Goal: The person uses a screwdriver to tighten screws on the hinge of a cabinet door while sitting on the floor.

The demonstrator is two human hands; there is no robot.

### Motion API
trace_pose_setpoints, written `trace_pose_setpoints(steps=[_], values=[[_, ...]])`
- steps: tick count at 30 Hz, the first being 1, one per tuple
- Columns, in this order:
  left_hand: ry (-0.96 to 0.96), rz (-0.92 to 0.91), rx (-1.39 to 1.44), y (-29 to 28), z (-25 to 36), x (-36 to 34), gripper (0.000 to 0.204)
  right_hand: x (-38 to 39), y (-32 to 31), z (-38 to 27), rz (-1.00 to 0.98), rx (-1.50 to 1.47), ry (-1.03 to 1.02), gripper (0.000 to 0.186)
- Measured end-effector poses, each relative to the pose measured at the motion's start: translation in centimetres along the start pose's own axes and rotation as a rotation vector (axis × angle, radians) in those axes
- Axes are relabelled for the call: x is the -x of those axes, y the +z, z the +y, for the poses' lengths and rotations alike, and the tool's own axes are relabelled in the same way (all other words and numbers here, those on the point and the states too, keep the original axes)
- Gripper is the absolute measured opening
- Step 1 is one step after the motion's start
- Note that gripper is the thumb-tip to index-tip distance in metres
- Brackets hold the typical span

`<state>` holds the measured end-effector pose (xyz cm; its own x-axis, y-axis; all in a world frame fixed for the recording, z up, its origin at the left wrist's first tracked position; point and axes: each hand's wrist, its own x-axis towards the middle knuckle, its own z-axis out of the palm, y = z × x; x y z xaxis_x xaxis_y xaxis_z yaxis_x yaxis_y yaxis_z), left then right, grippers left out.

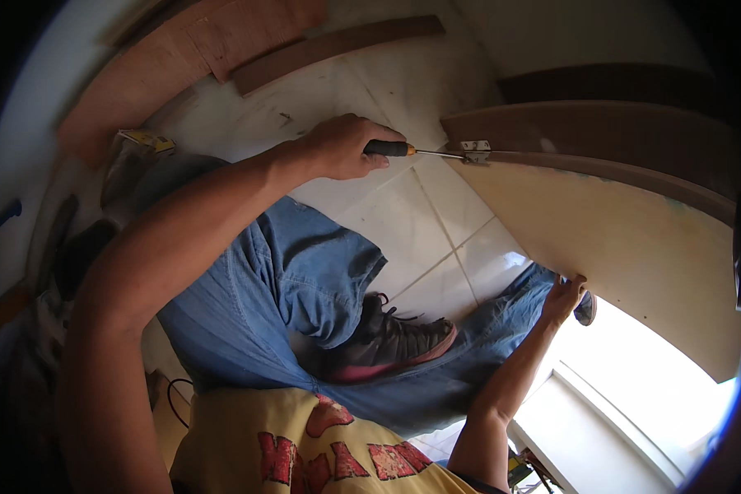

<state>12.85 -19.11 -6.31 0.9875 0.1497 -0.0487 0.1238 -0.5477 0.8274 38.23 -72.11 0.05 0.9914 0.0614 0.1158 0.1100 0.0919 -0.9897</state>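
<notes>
My left hand (346,146) is closed around the black handle of a screwdriver (391,149) with a yellow-orange collar. Its metal shaft reaches right to a small metal hinge (476,151), which sits where a pale wooden panel (609,222) meets a dark brown board (584,128). The tip overlaps the hinge, and I cannot make out which screw it touches. Lower down, my right hand (563,298) grips the panel's near edge, its fingers partly hidden by the panel.
Reddish-brown boards (165,70) and a narrow strip (337,51) lie along the far side of the tiled floor (420,222). A yellow-labelled packet (148,140) is at the left. My bent legs in jeans and a dark shoe (395,337) fill the middle. Bright light enters at lower right.
</notes>
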Motion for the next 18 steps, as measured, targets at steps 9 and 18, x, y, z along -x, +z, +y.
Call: trace_pose_setpoints(steps=[9, 18], values=[[-0.200, 0.334, -0.084, -0.1, 2.3, 0.4, 0.031, -1.9, -2.2, -0.4, 0.004, 0.099, 0.004, 0.060], [-0.118, 0.298, -0.332, 2.8, 2.7, -0.1, 0.033, -0.8, -1.3, 0.7, 0.129, 0.180, 0.054, 0.069]])
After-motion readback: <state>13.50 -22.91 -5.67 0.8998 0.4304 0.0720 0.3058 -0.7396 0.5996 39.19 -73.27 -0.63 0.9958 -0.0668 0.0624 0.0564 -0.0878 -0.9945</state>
